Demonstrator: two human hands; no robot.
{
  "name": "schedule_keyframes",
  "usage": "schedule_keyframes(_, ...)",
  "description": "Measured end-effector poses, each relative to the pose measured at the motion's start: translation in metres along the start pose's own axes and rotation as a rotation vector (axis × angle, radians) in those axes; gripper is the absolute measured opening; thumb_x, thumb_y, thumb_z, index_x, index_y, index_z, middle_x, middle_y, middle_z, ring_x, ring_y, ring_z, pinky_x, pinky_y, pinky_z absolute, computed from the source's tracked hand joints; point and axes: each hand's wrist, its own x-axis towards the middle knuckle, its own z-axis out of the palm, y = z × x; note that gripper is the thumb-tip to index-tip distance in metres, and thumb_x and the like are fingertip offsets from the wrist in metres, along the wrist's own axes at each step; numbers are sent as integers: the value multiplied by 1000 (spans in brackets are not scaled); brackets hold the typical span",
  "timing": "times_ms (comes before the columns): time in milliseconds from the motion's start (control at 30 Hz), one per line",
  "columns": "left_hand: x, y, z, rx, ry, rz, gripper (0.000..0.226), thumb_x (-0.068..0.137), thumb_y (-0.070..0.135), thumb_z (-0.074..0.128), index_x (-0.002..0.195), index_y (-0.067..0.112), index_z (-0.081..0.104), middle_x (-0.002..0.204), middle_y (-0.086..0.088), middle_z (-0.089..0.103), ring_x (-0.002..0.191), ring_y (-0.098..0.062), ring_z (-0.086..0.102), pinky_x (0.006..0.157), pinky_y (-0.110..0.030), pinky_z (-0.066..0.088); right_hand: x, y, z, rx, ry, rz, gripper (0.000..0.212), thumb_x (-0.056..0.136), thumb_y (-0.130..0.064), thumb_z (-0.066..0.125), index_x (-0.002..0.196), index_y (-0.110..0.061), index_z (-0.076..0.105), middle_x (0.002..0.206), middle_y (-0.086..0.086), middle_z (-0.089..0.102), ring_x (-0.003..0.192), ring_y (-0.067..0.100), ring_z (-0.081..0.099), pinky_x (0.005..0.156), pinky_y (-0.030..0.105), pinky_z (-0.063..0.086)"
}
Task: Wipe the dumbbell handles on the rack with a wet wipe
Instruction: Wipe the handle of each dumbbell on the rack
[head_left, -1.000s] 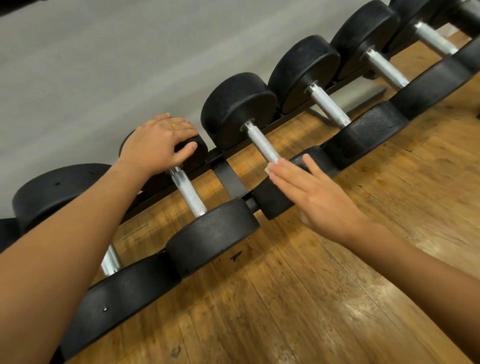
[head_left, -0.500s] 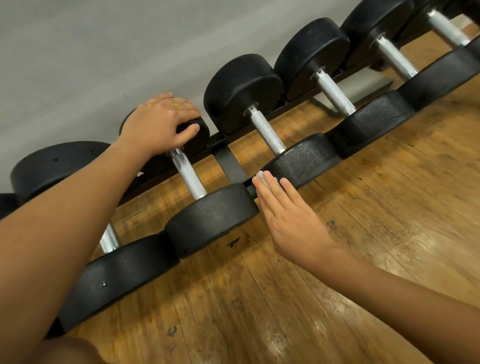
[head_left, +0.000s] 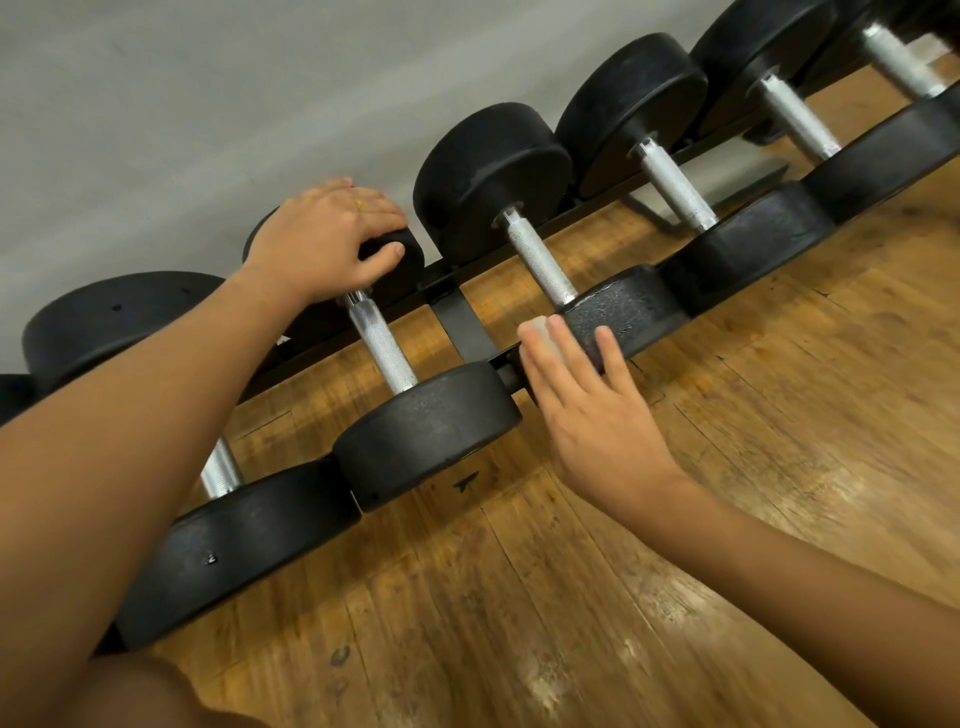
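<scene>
Black dumbbells with knurled silver handles lie in a row on a low black rack (head_left: 464, 323). My left hand (head_left: 322, 239) grips the far head of one dumbbell, fingers curled over its rim, just above that dumbbell's handle (head_left: 382, 345). My right hand (head_left: 597, 415) holds a small white wet wipe (head_left: 535, 332) under its outstretched fingertips; the thumb is hidden. The fingertips lie against the near head (head_left: 634, 304) of the neighbouring dumbbell to the right, just below its handle (head_left: 537, 260).
More dumbbells (head_left: 675, 187) continue up to the right, and another one (head_left: 221, 473) lies partly under my left forearm. A grey wall (head_left: 208, 104) stands behind the rack. Worn wooden floor (head_left: 675, 545) spreads in front.
My right hand with the wipe has drawn back from the near end of the handle to the near head beside the gap. My left hand has kept its grip.
</scene>
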Motion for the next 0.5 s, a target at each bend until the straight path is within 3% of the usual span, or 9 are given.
schedule_keyframes(67, 1, 0, 0, 0, -8, 7, 52, 102, 45, 41, 133, 12, 68, 134, -9, 68, 129, -28, 60, 116, -48, 35, 5, 16, -9, 93, 31, 67, 82, 91, -33, 39, 159, -3, 7, 167, 16, -5, 154, 32, -8, 123, 57, -3)
schedule_keyframes(200, 0, -1, -1, -6, -9, 13, 53, 101, 45, 41, 132, 11, 68, 133, -10, 68, 128, -28, 61, 116, -48, 35, 12, 61, -11, 385, 76, 224, 78, 97, -48, 30, 160, -8, 7, 168, 9, -1, 155, 21, -6, 125, 47, -1)
schedule_keyframes(333, 0, -1, -1, -7, -8, 16, 53, 101, 45, 42, 132, 12, 68, 133, -9, 69, 127, -28, 61, 116, -47, 36, 8, 100, 11, 866, 58, 410, 88, 94, -67, 29, 161, -13, 11, 169, 1, 7, 153, 9, 5, 126, 42, 12)
schedule_keyframes(400, 0, -2, -1, -13, -10, 17, 53, 101, 46, 41, 132, 12, 68, 133, -9, 69, 128, -28, 61, 116, -47, 35, 4, 100, 18, 936, 118, 408, 87, 93, -68, 31, 160, -14, 16, 168, -1, 13, 151, 6, 13, 124, 42, 20)
schedule_keyframes(500, 1, -1, -1, -17, -21, 12, 54, 100, 47, 40, 132, 12, 68, 133, -10, 69, 128, -28, 61, 116, -47, 35, -3, 80, 19, 835, 244, 263, 80, 98, -57, 35, 158, -6, 22, 165, 5, 18, 154, 18, 14, 122, 50, 24)
